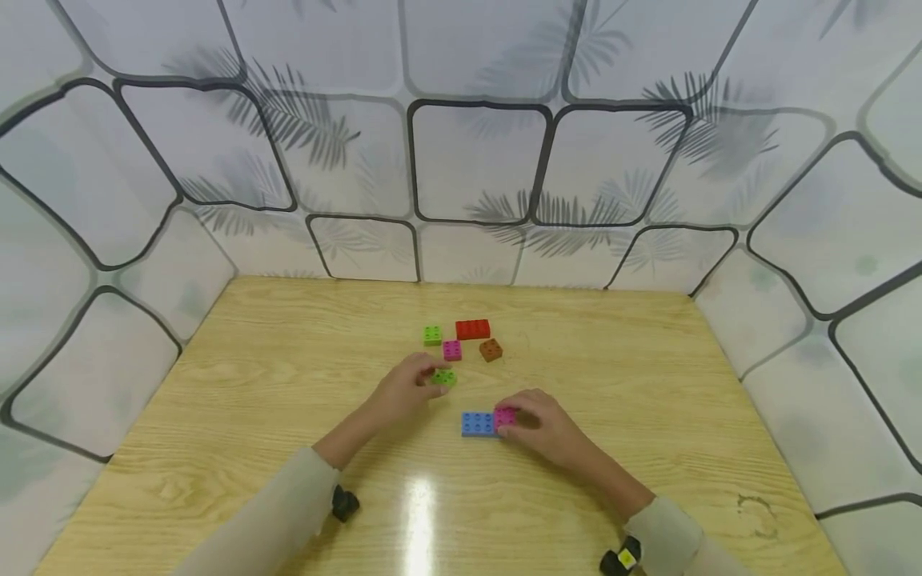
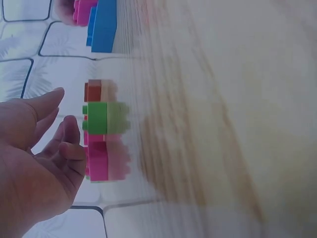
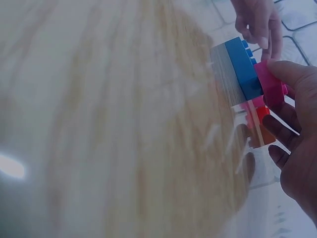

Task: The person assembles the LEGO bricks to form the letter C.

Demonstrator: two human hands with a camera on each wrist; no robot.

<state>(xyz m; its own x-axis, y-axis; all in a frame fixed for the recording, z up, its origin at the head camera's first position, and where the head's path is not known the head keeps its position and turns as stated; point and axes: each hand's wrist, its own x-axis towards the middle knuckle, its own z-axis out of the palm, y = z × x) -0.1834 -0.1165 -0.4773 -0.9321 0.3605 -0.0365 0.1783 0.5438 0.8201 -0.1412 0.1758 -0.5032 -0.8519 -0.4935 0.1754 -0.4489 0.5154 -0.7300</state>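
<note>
My right hand (image 1: 543, 424) pinches a pink brick (image 1: 505, 418) between thumb and fingers, at the right end of a blue brick (image 1: 478, 424). In the right wrist view, that pink brick (image 3: 270, 84) stands against the end of the blue brick (image 3: 242, 67), higher than its top. My left hand (image 1: 405, 388) reaches over a light green brick (image 1: 444, 378), thumb and fingers spread to either side. From the left wrist, the green brick (image 2: 97, 118) sits on the table just beyond the parted fingertips (image 2: 59, 94).
Behind the left hand lie another pink brick (image 1: 451, 350), a second green brick (image 1: 431, 335), a long red brick (image 1: 472, 329) and a brown brick (image 1: 491, 350). The wooden table (image 1: 605, 344) is enclosed at the back and sides by patterned fabric (image 1: 475, 160).
</note>
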